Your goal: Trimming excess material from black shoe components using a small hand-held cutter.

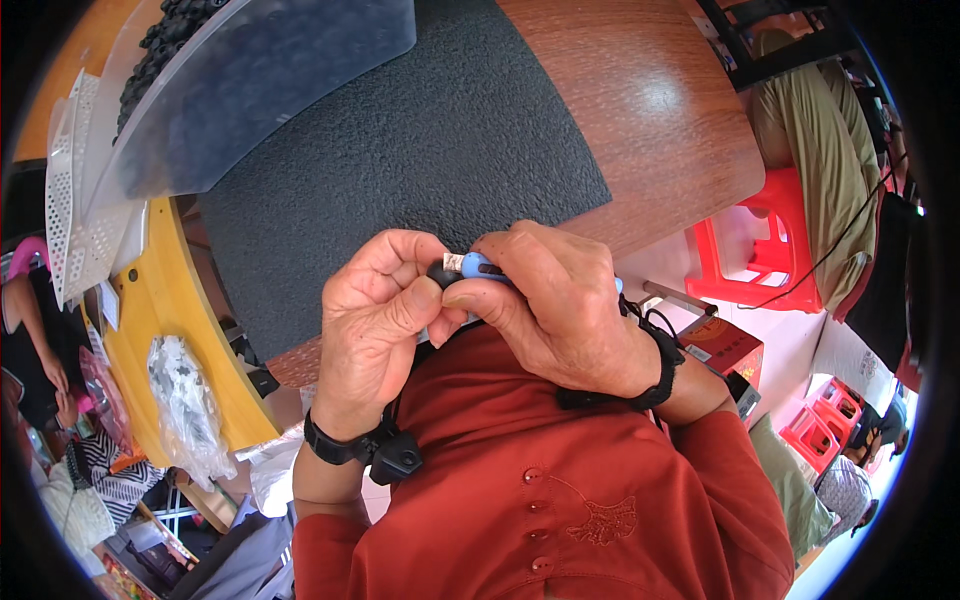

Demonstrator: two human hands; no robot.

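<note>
Just past the near edge of a black textured mat (430, 130), my two hands meet in front of my body. My left hand (372, 305) pinches a small dark rounded piece (441, 274) between thumb and fingers. My right hand (565, 310) is closed round a blue utility knife (474, 266). The knife's short pale blade end touches or almost touches the dark piece; contact cannot be made out. My fingers cover most of the knife and part of the piece.
A translucent plastic bin (280, 95) with many black pieces (165, 45) stands on the mat's far left. Brown tabletop (660, 110) extends right. Plastic bags (185, 410) lie on a yellow table (140, 330). A red stool (765, 250) and another person's legs (815, 150) are at right.
</note>
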